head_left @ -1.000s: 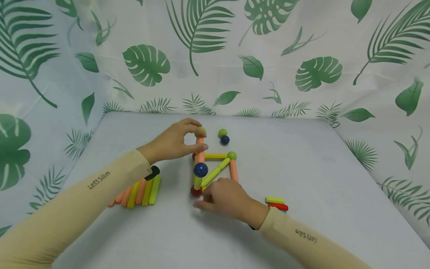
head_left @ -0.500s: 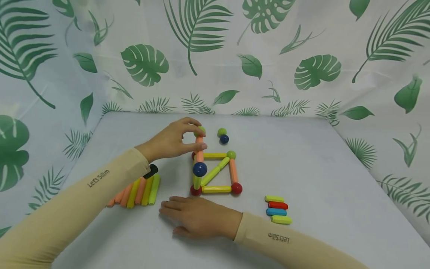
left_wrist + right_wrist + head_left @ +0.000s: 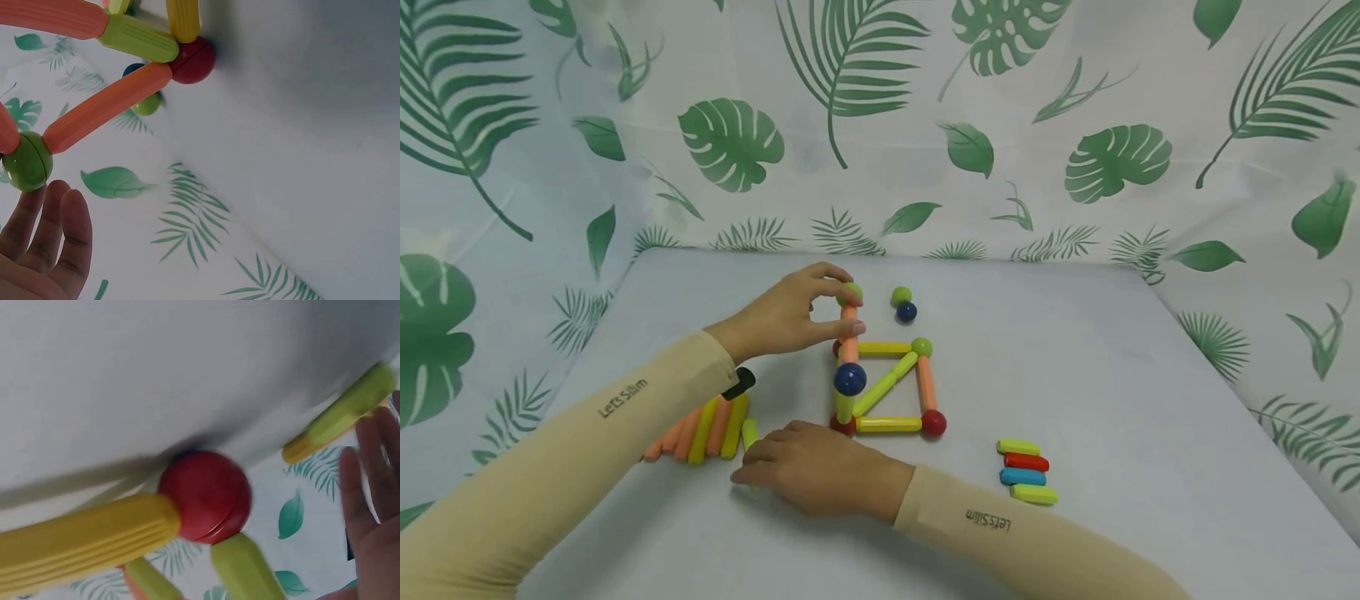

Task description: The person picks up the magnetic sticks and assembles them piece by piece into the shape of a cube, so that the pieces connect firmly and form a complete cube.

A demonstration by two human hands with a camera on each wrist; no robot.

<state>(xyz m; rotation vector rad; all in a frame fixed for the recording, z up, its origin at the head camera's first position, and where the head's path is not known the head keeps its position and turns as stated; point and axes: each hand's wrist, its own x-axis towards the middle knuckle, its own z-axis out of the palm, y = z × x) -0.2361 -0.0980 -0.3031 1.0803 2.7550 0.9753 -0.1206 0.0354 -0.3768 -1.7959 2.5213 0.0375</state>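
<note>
My left hand (image 3: 786, 312) holds the top of a magnetic stick-and-ball frame. Its fingers are on a green ball (image 3: 28, 161), its thumb against an orange stick (image 3: 848, 343). That stick leads to a blue ball (image 3: 850, 379), raised on a lime stick (image 3: 844, 408) above a red ball (image 3: 206, 497). Lying flat is a square of sticks with a lime diagonal (image 3: 886, 385) and another red ball (image 3: 933, 422) at the near right corner. My right hand (image 3: 820, 468) grips a loose lime stick (image 3: 750, 432), partly hidden under the fingers, beside a row of sticks.
Orange and yellow sticks (image 3: 702, 433) lie in a row at the left, partly behind the left sleeve. Behind the frame are a loose green ball (image 3: 901, 296) and a blue ball (image 3: 907, 312). Several short sticks (image 3: 1024, 477) lie at the right. Leaf-print cloth surrounds the table.
My right hand has moved left from the square's near side to the stick row and drawn the end lime stick towards me. My left hand keeps its hold on the frame's top.
</note>
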